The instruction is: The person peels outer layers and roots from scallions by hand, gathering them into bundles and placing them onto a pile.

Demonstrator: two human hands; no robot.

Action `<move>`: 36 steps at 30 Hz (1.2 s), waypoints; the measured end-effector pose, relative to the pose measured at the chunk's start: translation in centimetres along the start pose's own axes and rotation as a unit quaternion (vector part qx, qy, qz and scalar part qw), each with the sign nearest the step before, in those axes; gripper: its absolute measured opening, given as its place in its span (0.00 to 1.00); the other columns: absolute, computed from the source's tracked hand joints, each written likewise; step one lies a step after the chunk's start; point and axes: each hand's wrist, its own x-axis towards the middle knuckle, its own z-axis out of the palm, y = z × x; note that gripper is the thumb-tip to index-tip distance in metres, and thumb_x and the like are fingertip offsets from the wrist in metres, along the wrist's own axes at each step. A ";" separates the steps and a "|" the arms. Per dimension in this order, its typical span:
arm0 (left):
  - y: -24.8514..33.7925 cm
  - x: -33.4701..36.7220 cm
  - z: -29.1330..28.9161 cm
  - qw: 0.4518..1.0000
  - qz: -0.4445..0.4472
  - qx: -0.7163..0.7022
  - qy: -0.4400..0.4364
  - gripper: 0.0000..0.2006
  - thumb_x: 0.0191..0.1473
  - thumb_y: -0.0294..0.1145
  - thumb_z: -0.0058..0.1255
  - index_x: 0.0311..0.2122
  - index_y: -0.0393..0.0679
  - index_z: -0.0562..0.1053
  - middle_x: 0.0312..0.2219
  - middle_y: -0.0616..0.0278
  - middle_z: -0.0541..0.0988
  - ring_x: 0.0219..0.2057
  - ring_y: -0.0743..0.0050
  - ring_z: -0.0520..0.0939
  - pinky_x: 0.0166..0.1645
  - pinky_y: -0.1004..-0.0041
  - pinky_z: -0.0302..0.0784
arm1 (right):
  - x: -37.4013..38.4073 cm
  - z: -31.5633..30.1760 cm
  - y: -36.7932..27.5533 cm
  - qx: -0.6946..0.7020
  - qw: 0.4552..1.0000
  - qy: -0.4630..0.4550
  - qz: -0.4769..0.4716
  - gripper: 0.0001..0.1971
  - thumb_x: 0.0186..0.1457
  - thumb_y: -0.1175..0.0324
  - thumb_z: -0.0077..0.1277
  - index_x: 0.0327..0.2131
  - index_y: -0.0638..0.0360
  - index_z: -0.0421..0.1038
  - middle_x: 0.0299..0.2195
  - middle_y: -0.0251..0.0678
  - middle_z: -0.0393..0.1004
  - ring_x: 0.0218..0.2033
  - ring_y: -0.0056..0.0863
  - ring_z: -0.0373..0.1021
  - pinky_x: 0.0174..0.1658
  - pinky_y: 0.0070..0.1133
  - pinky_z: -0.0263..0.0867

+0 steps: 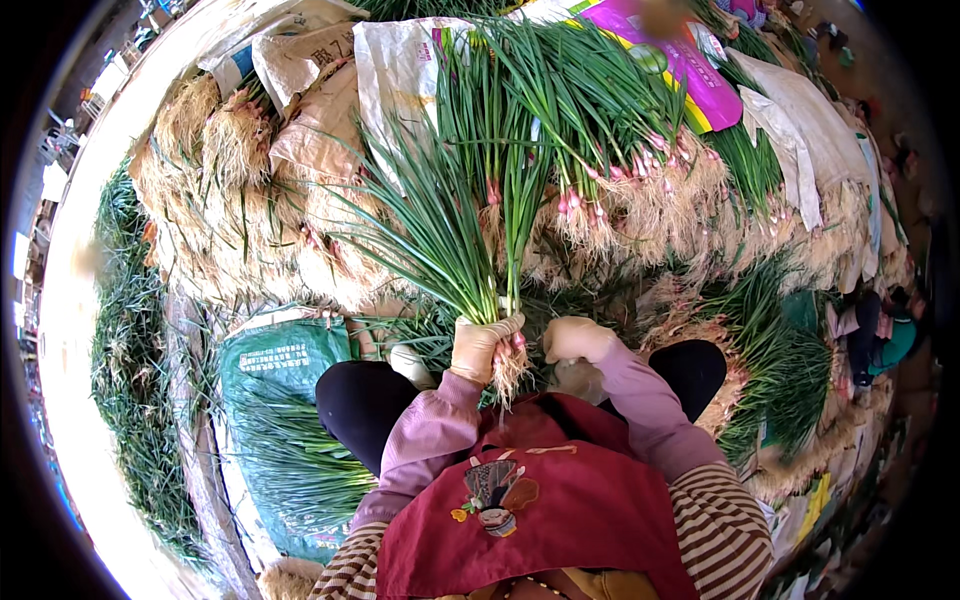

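Note:
My left hand [478, 347], in a pale glove, is wrapped round a bunch of spring onions [450, 245] just above its pinkish bulbs. Their long green leaves fan out away from me, and the stringy roots hang below my fingers. To the right of the bunch, apart from it, is my right hand [578, 339], gloved as well. Its fingers look curled together; whatever they might hold is hidden. Beyond my hands lies a big heap of spring onions [590, 95], with roots turned toward me.
Woven sacks [395, 75] and a purple-and-yellow bag [705, 90] cover parts of the heap. On my left, a green bag [285, 345] has spring onions [300, 435] lying on it. More greens [775, 360] are piled on my right. Another person [890, 335] is at the far right.

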 end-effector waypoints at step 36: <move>-2.6 0.9 0.1 1.000 -0.008 -0.021 -0.003 0.09 0.52 0.24 0.52 0.36 0.29 0.75 0.18 0.53 0.78 0.12 0.79 0.73 0.13 0.83 0.62 | -3.5 -2.6 -5.7 0.496 0.752 0.393 -0.185 0.09 0.58 0.75 0.42 0.37 0.66 0.72 0.26 0.33 0.74 0.23 0.15 0.65 0.25 0.14 0.62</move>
